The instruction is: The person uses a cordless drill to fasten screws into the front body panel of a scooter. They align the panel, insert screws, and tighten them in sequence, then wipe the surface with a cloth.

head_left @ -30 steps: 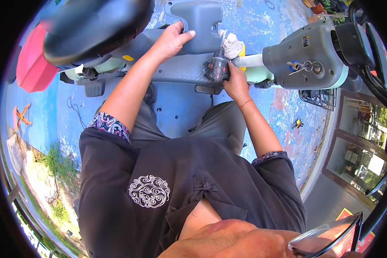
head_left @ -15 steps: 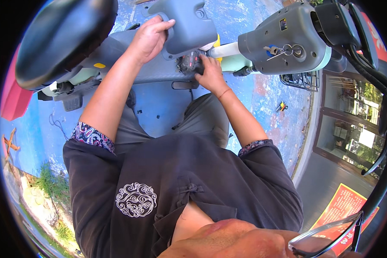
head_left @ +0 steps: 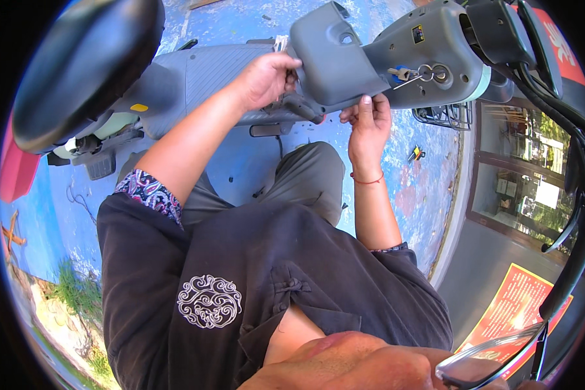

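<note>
I hold a grey moulded plastic cover between both hands, beside the steering column of a scooter. My left hand grips its left edge with thumb and bent fingers. My right hand pinches its lower right edge, thumb on top. Under the cover, a dark object with a reddish end lies by the footboard, partly hidden, so its kind cannot be made out. A bunch of keys hangs at the column's lock.
The black seat rises at the left. A small yellow-and-black object lies on the blue painted floor. At the right are black handlebar parts, a wire basket, glazed doors and a red poster.
The cover has moved right, toward the steering column, and turned. My right hand has left the dark object and taken the cover's lower edge. My left hand has shifted right and lower on the cover.
</note>
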Motion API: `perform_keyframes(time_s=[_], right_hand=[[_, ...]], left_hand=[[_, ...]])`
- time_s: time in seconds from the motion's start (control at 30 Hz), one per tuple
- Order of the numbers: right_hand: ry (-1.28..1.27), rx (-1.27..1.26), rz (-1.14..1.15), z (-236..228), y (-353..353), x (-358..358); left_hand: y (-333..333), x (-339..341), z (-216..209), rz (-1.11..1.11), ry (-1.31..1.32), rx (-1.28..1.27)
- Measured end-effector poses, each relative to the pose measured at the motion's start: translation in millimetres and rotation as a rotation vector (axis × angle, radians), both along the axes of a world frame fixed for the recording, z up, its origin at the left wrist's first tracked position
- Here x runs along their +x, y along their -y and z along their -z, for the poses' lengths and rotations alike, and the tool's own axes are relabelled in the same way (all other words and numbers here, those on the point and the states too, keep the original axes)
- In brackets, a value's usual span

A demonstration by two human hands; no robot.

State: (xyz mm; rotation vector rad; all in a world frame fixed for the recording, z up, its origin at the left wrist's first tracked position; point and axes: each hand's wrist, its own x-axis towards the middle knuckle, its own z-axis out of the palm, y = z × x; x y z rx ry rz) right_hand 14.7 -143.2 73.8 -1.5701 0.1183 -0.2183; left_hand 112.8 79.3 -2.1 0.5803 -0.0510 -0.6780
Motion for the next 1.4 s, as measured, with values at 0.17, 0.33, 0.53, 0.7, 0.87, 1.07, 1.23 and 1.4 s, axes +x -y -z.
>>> perform_keyframes(time_s=[0.17,0.33,0.53,0.7,0.87,1.07,1.23,1.4], right_hand=[[0.148,-0.321,0.151,-6,21,-3],[0.213,-0.498,0.261,-17,47,-7],[0.226,-0.400,0.335,-27,45,-3],[0.244,-0.571,0.514,-28,53,3],[0.268,-1.026,0.560,-50,60,0],[0.266,-0.959,0.565,-44,67,5],[0.252,-0.843,0.551,-33,73,9],[0.240,-0.703,0.515,-18,79,13]], left_hand=[[45,4,6,-0.015,0.042,0.126],[78,3,-19,-0.144,0.274,0.218],[74,9,-55,-0.148,0.533,0.381],[84,33,-38,-0.043,0.631,0.545],[89,27,-44,-0.056,0.594,0.439],[86,31,-50,-0.021,0.691,0.443],[89,37,-38,-0.046,0.680,0.521],[89,49,-32,0.012,0.717,0.572]])
